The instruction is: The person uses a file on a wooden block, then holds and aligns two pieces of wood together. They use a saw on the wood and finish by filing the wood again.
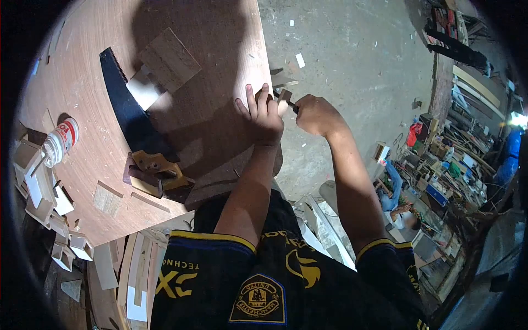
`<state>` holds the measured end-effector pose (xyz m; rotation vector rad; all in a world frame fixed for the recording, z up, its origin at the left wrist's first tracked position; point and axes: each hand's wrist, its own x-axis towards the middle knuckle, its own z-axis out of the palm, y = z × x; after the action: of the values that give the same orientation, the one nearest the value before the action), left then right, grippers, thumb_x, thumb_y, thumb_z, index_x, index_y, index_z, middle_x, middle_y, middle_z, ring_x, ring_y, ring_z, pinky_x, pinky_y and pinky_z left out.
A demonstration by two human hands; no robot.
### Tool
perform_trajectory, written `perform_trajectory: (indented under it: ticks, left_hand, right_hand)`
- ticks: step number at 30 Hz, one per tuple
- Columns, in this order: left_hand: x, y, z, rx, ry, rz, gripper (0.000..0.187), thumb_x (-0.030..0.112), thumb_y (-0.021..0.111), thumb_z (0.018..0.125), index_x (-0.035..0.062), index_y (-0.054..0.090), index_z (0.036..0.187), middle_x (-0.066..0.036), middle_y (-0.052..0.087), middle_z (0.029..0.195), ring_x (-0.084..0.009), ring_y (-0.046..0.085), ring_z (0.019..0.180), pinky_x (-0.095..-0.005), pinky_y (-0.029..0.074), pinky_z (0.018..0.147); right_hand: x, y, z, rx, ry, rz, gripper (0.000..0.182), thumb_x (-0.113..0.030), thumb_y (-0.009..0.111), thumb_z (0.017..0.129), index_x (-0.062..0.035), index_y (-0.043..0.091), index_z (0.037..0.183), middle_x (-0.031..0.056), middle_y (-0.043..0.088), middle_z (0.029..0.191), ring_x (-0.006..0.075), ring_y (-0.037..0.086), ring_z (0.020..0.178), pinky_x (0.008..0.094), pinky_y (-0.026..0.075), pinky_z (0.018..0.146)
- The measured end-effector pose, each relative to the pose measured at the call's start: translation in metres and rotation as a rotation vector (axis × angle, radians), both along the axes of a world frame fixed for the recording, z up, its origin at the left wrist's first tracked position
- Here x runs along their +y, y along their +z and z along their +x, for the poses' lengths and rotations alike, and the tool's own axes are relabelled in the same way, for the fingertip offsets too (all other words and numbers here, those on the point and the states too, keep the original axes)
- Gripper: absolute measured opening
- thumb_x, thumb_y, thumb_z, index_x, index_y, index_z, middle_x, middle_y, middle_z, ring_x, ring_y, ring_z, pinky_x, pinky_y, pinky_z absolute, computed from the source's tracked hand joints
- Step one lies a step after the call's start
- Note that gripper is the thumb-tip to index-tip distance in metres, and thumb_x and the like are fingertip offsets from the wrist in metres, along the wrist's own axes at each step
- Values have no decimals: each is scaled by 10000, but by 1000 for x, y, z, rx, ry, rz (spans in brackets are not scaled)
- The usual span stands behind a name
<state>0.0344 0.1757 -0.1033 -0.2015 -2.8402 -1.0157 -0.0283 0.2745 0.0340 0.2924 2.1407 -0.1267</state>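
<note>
At the desk [88, 113] edge: small wood block [284, 99] under work, both hands close in.

Left hand [263, 118] palm down beside the block, fingers spread apart; whether the thumb pins the wood, cannot tell. Right hand [319, 115] just off the edge, fingers clamped round a dark, slim tool [295, 109] reaching toward the block; type unclear. Handsaw [120, 99] lies aside on the desk, brown board [171, 61] near its blade. Step in hand, by my reading: working the block with the tool. Next move seems to call for a steady left hold and the tool's end kept clear of those fingers.
</note>
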Motion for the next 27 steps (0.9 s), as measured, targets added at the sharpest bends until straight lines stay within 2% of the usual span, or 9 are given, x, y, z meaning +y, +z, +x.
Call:
perform_trajectory:
  ticks: [3,5,9,12,14,16,18,22,27]
  left_hand:
    - [-1,0,4,-22,-25,13,98,128,565,843,50,618,813,-98,614,1287,-428,392,1355,-661,180,1096]
    - [2,-5,2,20,4,46,100,121,562,840,50,625,811,-98,615,1287,-426,393,1355,-652,177,1105]
    - [1,-11,7,-24,-14,61,169,181,536,905,51,590,813,-95,602,1299,-428,387,1356,-648,169,1111]
    - [3,-7,4,33,-10,154,194,243,530,952,53,512,921,-89,579,1323,-425,381,1360,-624,192,1116]
    - [3,-13,3,203,26,127,252,276,558,959,77,418,1022,-71,542,1356,-415,400,1345,-577,267,1084]
    - [4,-16,5,144,28,160,326,238,625,919,94,381,1081,-79,512,1378,-419,404,1339,-555,311,1057]
    - [5,-17,7,123,24,173,327,242,643,905,92,400,1064,-86,504,1372,-429,400,1339,-559,320,1059]
    - [4,-18,5,125,8,230,263,101,621,868,62,419,1032,-72,506,1368,-419,392,1351,-615,281,1074]
    - [2,-14,12,26,-4,131,234,46,595,847,57,431,1013,-78,508,1367,-425,383,1357,-658,220,1089]
  right_hand:
    - [-4,-21,8,120,108,26,230,-84,538,743,11,688,888,267,662,943,403,653,930,462,513,819]
    - [-1,-22,4,98,59,5,237,-91,540,748,15,688,900,266,660,970,403,648,949,461,512,836]
    - [0,14,-11,-33,-40,-77,274,-103,536,764,24,690,952,257,662,1031,401,635,1005,448,506,892]
    - [-3,-20,-1,-9,-6,4,267,-98,523,782,11,690,960,265,656,1016,405,634,997,459,502,873]
    - [6,-27,-1,81,15,3,250,-93,523,782,9,692,935,266,655,1004,410,636,981,462,499,861]
    - [-3,3,-17,-69,-87,-81,244,-93,531,770,12,695,916,266,659,991,409,638,971,462,502,852]
    - [-3,0,-9,-26,-66,-87,242,-94,537,763,22,695,905,263,667,974,402,640,977,453,509,851]
    - [-6,-15,-11,-4,-26,-46,218,-83,533,782,38,686,879,265,664,975,401,647,961,451,515,840]
    - [-9,-7,-8,-27,72,-60,233,-86,558,756,16,682,925,250,669,960,405,651,936,455,517,836]
